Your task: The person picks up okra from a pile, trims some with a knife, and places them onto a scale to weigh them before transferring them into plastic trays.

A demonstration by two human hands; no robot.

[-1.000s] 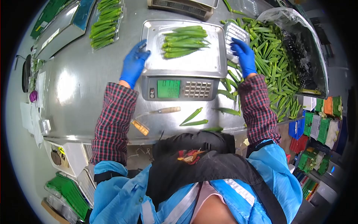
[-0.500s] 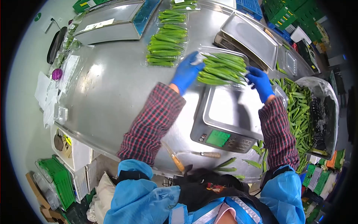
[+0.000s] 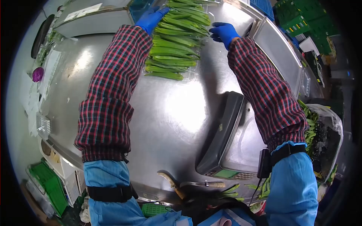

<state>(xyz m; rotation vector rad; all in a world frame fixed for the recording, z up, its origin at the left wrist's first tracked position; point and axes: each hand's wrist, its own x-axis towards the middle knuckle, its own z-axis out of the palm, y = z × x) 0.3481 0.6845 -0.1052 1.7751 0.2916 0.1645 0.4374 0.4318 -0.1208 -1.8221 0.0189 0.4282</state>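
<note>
My left hand [image 3: 151,19], in a blue glove, has its fingers pressed together on the left edge of a clear plastic tray of okra [image 3: 186,19] at the far side of the table. My right hand [image 3: 225,33], gloved alike, is just right of the tray with slightly curled, parted fingers and nothing visible in them. Nearer to me, more okra trays [image 3: 171,56] lie in a row, their long green pods side by side. The digital scale [image 3: 241,139] has a bare pan below my right forearm.
A second scale [image 3: 279,49] stands at the right rear, and a metal box [image 3: 98,22] at the left rear. Loose okra [image 3: 311,120] lies beside a plastic-lined crate [image 3: 328,132]. A wooden-handled knife [image 3: 213,184] and a curved tool [image 3: 171,180] are at the near edge.
Both hands have moved away from the scale to the far row, carrying the okra tray left and forward. My right hand has come off it. The view has shifted.
</note>
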